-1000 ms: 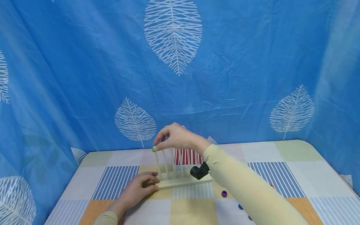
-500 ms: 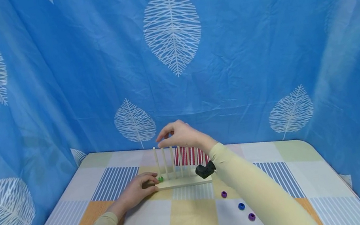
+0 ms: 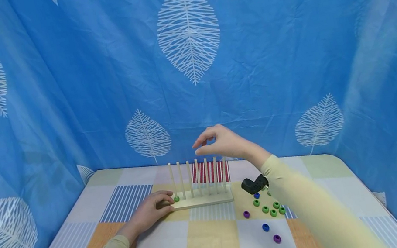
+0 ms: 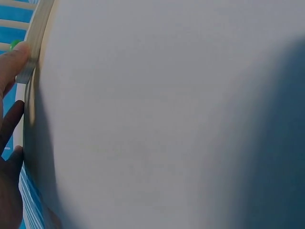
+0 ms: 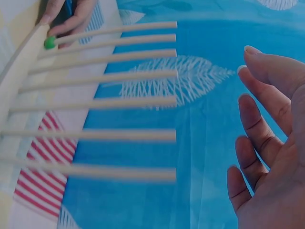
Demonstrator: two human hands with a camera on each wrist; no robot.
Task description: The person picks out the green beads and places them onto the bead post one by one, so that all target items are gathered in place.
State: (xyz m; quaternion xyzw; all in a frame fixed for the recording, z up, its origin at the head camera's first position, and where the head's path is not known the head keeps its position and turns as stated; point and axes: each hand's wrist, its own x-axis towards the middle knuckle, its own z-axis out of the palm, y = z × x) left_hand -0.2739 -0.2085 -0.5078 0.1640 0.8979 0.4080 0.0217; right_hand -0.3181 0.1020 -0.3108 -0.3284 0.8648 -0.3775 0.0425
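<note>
The green bead (image 3: 176, 198) has dropped from the top of the leftmost peg (image 3: 172, 179) to its foot, on the base of the peg rack (image 3: 202, 201). A second ago the right hand (image 3: 221, 142) was pinching it at the tip; now that hand has drawn away to above the rack's right half, thumb and fingertips parted, with nothing between them. The left hand (image 3: 153, 207) still holds the rack's left end between thumb and fingers. So threading this bead looks finished, and the right hand seems free, while the other six pegs stand bare. With the right arm shifted, loose green beads (image 3: 265, 209) show to the right of the rack, with blue and purple beads (image 3: 277, 239) near and in front of them; more may be hidden behind the right sleeve (image 3: 311, 197).
</note>
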